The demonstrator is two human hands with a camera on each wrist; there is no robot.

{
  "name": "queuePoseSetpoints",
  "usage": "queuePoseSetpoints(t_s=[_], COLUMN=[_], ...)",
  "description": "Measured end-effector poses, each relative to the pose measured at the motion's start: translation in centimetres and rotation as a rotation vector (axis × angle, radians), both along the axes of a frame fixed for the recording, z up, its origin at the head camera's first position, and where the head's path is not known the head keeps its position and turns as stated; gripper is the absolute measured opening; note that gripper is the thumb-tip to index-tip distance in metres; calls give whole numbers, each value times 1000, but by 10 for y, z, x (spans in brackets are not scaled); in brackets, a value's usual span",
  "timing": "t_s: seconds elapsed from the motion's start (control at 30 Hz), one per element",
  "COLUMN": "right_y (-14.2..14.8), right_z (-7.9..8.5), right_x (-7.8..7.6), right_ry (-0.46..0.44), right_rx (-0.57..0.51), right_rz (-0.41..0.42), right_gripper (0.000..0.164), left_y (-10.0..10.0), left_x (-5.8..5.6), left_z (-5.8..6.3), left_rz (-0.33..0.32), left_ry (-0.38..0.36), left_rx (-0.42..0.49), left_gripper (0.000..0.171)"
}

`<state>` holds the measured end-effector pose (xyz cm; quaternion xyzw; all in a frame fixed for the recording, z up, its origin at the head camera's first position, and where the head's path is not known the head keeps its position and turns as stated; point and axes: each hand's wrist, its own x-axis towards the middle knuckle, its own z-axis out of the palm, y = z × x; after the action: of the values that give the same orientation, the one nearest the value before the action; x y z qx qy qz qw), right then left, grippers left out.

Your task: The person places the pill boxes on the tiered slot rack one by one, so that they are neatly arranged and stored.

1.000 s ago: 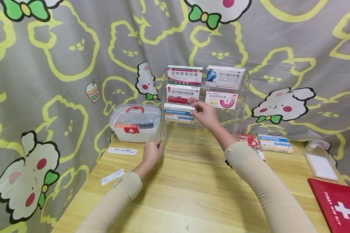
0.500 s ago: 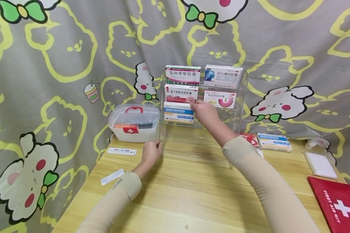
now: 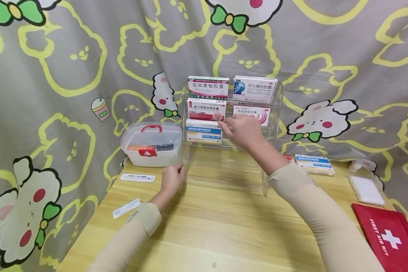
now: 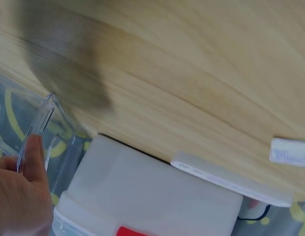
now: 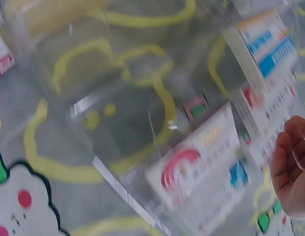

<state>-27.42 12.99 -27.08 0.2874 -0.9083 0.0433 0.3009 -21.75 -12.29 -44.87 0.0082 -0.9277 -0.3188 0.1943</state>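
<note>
A clear tiered display rack [image 3: 224, 166] stands against the curtain. Its left column holds a green-and-pink capsule box [image 3: 208, 90], a red-and-white capsule box [image 3: 206, 109] and a blue-and-white medicine box [image 3: 204, 132], top to bottom. At right are a white capsule box with a blue head picture [image 3: 255, 90] and a pink-ringed capsule box [image 3: 241, 110], partly behind my right hand [image 3: 246, 131]. That hand's fingers are loosely bent beside the left column, holding nothing in the right wrist view. My left hand [image 3: 172, 179] pinches the rack's lower left edge [image 4: 42, 118].
Left of the rack sits a translucent first-aid box [image 3: 153, 147], with a white test-strip-like card [image 3: 137, 178] and a paper slip [image 3: 126, 208] before it. At right lie another blue-and-white box [image 3: 314, 164], a white packet [image 3: 366, 190] and a red first aid pouch [image 3: 387, 238].
My right hand has come off the blue-and-white box's right edge and drawn slightly right, its fingers loosening. The left hand stays at the rack's edge. The head view has shifted a little.
</note>
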Motion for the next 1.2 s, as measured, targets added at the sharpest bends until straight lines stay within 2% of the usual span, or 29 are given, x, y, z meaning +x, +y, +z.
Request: queuePoseSetpoints(t_s=[0.1, 0.2, 0.3, 0.47, 0.6, 0.7, 0.83, 1.03, 1.2], right_y=[21, 46, 70, 102, 124, 140, 164, 196, 219], right_z=[20, 37, 49, 59, 57, 48, 24, -25, -71], right_x=[10, 16, 20, 17, 12, 9, 9, 11, 13], right_ry=[33, 32, -12, -93, -229, -347, -435, -579, -676], right_rx=[-52, -106, -135, -178, -174, -140, -96, 8, 52], right_rz=[-20, -76, -159, -267, -344, -366, -343, -198, -174], right_gripper=[38, 42, 48, 48, 48, 44, 36, 28, 28], left_y=[-1, -2, -4, -10, -13, -15, -13, -6, 2], left_x=[1, 2, 1, 3, 5, 7, 6, 5, 4], left_z=[3, 5, 7, 5, 4, 4, 4, 6, 8], left_rz=[-6, -4, 2, 14, 21, 30, 23, 10, -5], left_ry=[-20, -53, -95, -127, -111, -90, -74, -69, -67], left_rx=[21, 50, 72, 76, 76, 67, 55, 68, 75], left_gripper=[15, 17, 20, 20, 20, 20, 20, 19, 19])
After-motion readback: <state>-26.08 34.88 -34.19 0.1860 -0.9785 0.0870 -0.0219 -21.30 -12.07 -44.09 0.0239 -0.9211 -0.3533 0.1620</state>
